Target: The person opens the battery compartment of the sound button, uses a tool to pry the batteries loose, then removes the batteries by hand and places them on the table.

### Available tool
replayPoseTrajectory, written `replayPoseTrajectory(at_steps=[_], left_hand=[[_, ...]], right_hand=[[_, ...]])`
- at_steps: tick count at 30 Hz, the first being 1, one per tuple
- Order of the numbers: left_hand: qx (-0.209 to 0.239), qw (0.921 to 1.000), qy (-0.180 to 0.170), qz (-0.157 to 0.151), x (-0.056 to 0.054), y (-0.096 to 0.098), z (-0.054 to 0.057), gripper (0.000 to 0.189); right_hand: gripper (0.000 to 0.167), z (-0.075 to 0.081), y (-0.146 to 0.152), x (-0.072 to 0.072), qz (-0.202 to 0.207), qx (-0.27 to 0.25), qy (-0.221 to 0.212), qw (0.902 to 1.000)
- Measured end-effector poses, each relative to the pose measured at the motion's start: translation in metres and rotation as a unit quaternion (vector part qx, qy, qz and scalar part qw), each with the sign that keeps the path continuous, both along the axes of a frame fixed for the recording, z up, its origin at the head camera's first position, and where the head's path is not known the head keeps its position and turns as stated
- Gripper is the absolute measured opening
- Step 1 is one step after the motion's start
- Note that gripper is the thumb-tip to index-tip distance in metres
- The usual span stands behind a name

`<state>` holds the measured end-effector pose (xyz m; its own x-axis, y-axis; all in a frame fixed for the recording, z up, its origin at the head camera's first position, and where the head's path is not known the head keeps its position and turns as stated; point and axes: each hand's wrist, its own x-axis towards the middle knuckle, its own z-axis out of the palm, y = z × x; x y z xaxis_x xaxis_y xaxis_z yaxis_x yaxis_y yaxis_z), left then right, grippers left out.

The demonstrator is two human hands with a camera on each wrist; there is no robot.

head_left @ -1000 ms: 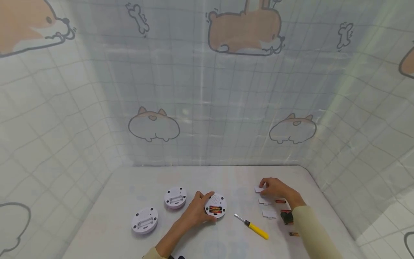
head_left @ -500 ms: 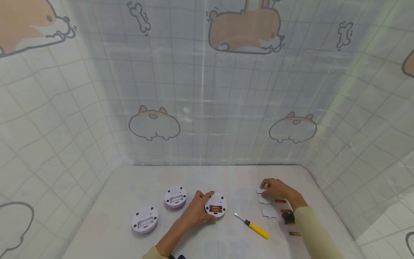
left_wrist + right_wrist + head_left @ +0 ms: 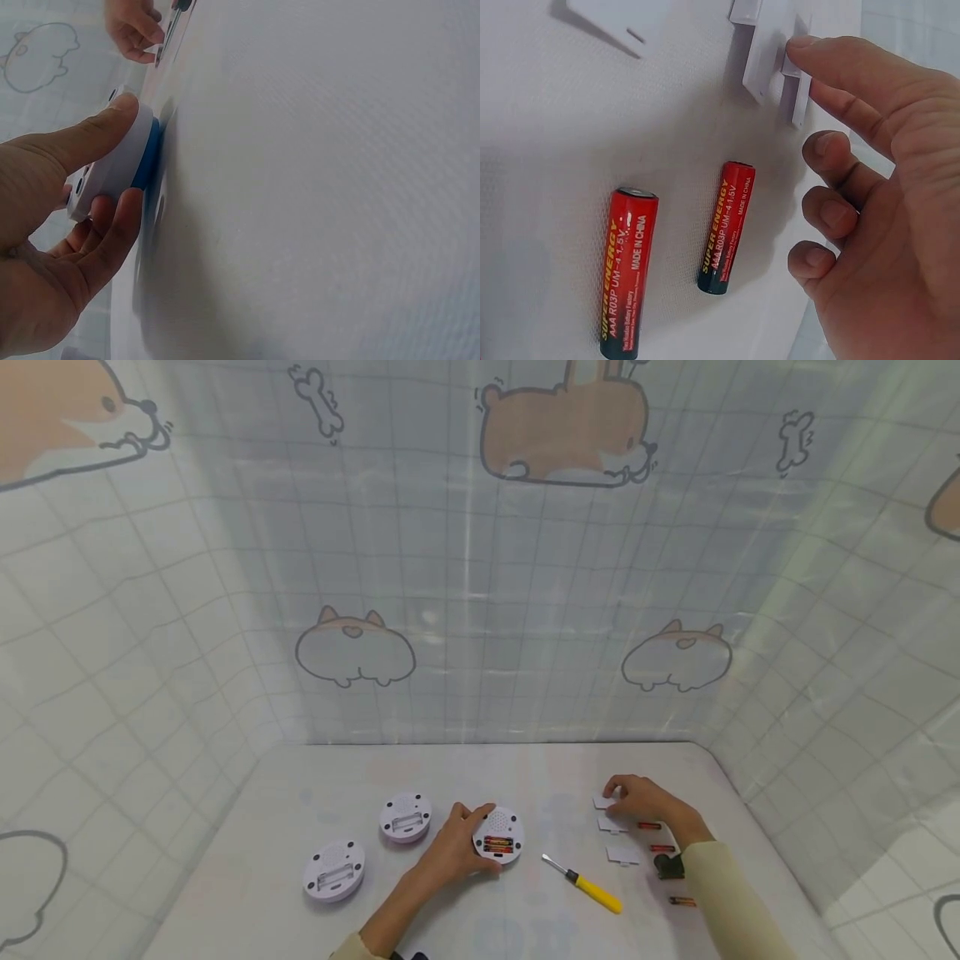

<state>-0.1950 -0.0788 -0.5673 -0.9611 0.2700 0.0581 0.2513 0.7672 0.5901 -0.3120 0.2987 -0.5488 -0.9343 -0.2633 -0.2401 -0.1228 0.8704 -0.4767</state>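
My left hand (image 3: 448, 850) grips a round white device (image 3: 508, 820) by its sides, thumb on the near edge and fingers on the far one. Two red AAA batteries (image 3: 498, 845) lie in its uncovered compartment. A blue band (image 3: 149, 156) shows under the device's white body in the left wrist view. Over on the right, my right hand (image 3: 647, 798) pinches a small white battery cover (image 3: 803, 94) between thumb and index finger. Its other fingers are loosely curled. Two more covers, a middle one (image 3: 611, 825) and a near one (image 3: 622, 855), lie beside it on the table.
Two similar devices, a farther one (image 3: 406, 819) and a nearer one (image 3: 334, 872), stand at left with bare compartments. A yellow-handled screwdriver (image 3: 596, 892) lies right of centre. Several loose batteries (image 3: 726, 229) lie under the right forearm. A patterned sheet (image 3: 517, 693) encloses the table (image 3: 450, 768).
The right hand and its cover have shifted very slightly to the right and nearer. The left hand and the device it grips stay in place.
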Motion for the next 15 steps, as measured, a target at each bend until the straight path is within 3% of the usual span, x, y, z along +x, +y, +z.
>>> replayPoseTrajectory(at_steps=[9, 15], left_hand=[[0.008, 1.0, -0.005, -0.003, -0.0027, -0.0024, 0.0009, 0.098], [0.01, 0.9999, -0.003, -0.007, -0.0059, -0.0046, 0.001, 0.098]], right_hand=[[0.032, 0.0019, -0.0015, 0.0028, -0.017, -0.011, -0.009, 0.9998], [0.033, 0.0071, -0.0066, 0.0096, -0.013, -0.029, 0.022, 0.9993]])
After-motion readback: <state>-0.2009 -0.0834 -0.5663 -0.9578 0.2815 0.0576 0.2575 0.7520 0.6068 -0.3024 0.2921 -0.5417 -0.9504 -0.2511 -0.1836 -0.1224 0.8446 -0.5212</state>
